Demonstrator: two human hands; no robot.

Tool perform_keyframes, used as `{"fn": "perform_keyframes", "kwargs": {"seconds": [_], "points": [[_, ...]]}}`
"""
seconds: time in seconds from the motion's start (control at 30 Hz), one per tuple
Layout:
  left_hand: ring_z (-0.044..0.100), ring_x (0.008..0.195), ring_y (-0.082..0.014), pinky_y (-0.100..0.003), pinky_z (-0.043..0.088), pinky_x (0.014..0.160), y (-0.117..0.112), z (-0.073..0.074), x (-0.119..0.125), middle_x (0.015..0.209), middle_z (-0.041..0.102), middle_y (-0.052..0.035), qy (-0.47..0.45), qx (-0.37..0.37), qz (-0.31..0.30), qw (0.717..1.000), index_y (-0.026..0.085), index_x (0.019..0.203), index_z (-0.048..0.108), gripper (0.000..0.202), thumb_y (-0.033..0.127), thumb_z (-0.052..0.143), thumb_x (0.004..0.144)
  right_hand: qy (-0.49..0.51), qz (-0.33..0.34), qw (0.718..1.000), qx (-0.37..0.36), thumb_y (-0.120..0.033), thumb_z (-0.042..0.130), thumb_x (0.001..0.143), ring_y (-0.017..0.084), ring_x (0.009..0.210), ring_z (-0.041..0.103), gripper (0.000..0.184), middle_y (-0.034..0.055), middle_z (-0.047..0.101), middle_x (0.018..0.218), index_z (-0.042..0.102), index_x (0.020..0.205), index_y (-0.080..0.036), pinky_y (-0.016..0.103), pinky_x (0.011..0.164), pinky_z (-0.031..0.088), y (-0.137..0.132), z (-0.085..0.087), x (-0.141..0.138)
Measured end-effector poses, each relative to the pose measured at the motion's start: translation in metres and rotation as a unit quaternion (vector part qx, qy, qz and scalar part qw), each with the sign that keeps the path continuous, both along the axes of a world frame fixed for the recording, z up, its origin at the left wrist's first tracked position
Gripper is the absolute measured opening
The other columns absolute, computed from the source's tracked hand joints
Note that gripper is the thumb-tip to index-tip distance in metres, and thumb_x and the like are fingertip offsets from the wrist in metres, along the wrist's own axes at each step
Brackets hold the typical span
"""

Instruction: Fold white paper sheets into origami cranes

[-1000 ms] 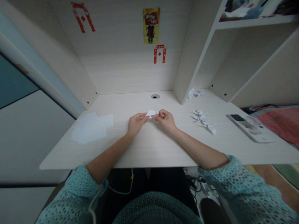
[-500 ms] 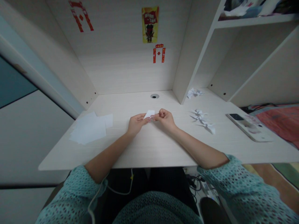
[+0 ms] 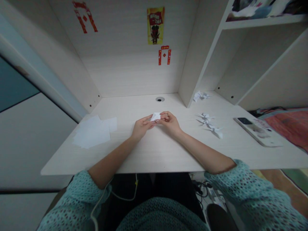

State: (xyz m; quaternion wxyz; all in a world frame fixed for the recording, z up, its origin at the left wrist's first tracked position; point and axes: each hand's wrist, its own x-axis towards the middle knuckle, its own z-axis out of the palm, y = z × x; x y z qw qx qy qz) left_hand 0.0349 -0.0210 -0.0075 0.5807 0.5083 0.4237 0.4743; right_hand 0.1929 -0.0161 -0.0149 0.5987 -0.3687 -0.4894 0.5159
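Note:
A small folded piece of white paper [image 3: 155, 116] is held between my two hands above the middle of the desk. My left hand [image 3: 141, 125] pinches its left side, with thumb and fingers closed on the edge. On the other side my right hand [image 3: 169, 122] grips the paper's right edge, its fingers curled behind and the thumb in front. The fine creases are too small to make out. Several folded paper cranes [image 3: 209, 123] lie on the desk to the right of my right hand.
Loose white paper sheets [image 3: 92, 132] lie overlapping on the left of the white desk [image 3: 154, 157]. More folded paper [image 3: 201, 96] rests by the upright divider [image 3: 204, 54]. At the right are a phone [image 3: 257, 131] and a red cloth [image 3: 288, 125]. A cable hole [image 3: 160, 99] is at the back.
My right hand's fingers have shifted from a fist-like curl to reaching behind the paper's right edge. The paper's visible shape has changed slightly. The view has moved a little.

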Motion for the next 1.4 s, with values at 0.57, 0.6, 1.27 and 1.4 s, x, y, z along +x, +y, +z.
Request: {"fn": "perform_keyframes", "kwargs": {"seconds": [0.57,0.6,1.27,1.4], "points": [[0.066,0.080,-0.0165,-0.034,0.048,0.088,0.002,-0.003,-0.001,0.088,0.072,-0.0084,0.004,0.008,-0.018,1.000,0.013,0.117,0.058,0.060,0.032,0.076,0.062,-0.013,-0.006,1.000,0.011,-0.035,0.076,0.058,0.015,0.061,0.064,0.035,-0.0035,0.066,0.059,0.049,0.078,-0.023,0.030,0.070,0.047,0.004,-0.001,0.005],[0.066,0.082,-0.0165,-0.034,0.047,0.088,0.003,-0.004,-0.002,0.089,0.071,-0.0084,0.010,0.012,-0.025,1.000,0.013,0.115,0.059,0.058,0.032,0.076,0.062,-0.025,-0.021,0.999,0.022,-0.034,0.075,0.059,0.015,0.060,0.063,0.035,-0.0039,0.065,0.058,0.049,0.078,-0.023,0.030,0.069,0.047,0.004,-0.001,0.005],[0.067,0.072,-0.0169,-0.028,0.052,0.070,-0.001,-0.011,-0.007,0.076,0.071,-0.0056,0.207,0.121,-0.027,0.970,0.016,0.078,0.066,0.025,0.040,0.063,0.073,-0.187,0.007,0.981,0.047,-0.044,0.069,0.064,0.012,0.055,0.051,0.034,0.0036,0.067,0.070,0.071,0.083,-0.016,0.025,0.053,0.036,-0.003,0.002,0.001],[0.067,0.071,-0.0167,-0.027,0.053,0.069,-0.003,-0.010,-0.007,0.075,0.071,-0.0048,0.251,0.150,-0.031,0.956,0.018,0.081,0.067,0.026,0.042,0.057,0.077,-0.248,-0.059,0.965,0.052,-0.043,0.068,0.066,0.010,0.048,0.042,0.029,0.0039,0.068,0.065,0.073,0.073,-0.016,0.025,0.047,0.030,-0.003,-0.001,0.001]]}}
